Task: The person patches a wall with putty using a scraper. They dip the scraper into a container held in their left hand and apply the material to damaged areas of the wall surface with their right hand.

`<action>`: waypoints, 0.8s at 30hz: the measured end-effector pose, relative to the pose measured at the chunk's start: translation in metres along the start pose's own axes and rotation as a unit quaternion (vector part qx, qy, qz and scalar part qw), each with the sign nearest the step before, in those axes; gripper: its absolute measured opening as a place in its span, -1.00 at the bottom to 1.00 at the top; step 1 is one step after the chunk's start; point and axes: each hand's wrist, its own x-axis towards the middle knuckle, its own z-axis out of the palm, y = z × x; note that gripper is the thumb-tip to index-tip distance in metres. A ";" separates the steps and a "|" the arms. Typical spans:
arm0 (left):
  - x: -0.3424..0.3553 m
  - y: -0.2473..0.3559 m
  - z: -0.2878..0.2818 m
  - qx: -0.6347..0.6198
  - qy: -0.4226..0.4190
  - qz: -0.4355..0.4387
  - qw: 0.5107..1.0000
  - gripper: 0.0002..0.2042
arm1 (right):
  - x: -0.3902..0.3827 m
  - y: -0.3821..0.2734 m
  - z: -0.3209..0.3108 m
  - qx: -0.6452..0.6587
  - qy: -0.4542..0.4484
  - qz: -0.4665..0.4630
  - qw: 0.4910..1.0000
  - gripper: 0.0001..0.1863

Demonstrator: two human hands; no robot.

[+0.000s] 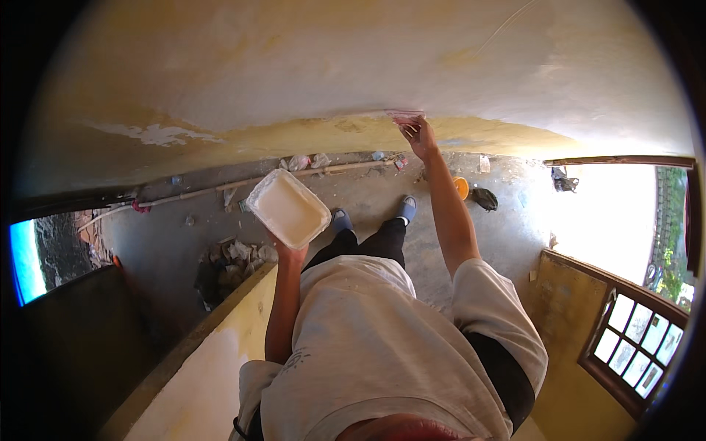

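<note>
The person's left grip (291, 253) clasped a rectangular white container (268, 223) at its near side and underside; the fingers beneath the base were hidden. The container was open at the top, held a pale, off-white material, and was positioned above the floor (441, 239), in front of the torso and to the left of the right forearm.

The right grip (416, 134) pinched a flat, pinkish tool (406, 117) between thumb and fingers. The right arm was extended forward, and the tool was located against the wall (353, 70), at the boundary between the pale upper coating and a yellow lower band. The exact contact line of the tool edge could not be determined.

A long pole (198, 194) lay on the floor near the wall base. An orange round object (461, 188) and a black bag (485, 198) were located beside the right forearm. A multi-pane window (638, 344) was at the lower right.
</note>
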 end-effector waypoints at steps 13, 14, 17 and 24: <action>0.042 -0.053 0.165 -0.088 -0.271 -0.065 0.956 -0.54 | -0.181 -0.356 0.253 0.029 -0.244 -0.126 0.961 -0.61; 0.044 -0.053 0.171 -0.086 -0.270 -0.069 0.957 -0.54 | -0.196 -0.376 0.272 0.021 -0.227 -0.176 0.958 -0.64; 0.031 -0.050 0.190 -0.058 -0.266 -0.086 0.958 -0.54 | -0.236 -0.426 0.308 -0.005 -0.217 -0.282 0.934 -0.64; 0.046 -0.048 0.146 -0.013 -0.262 -0.020 0.965 -0.53 | -0.230 -0.330 0.249 -0.093 -0.209 -0.337 0.914 -0.80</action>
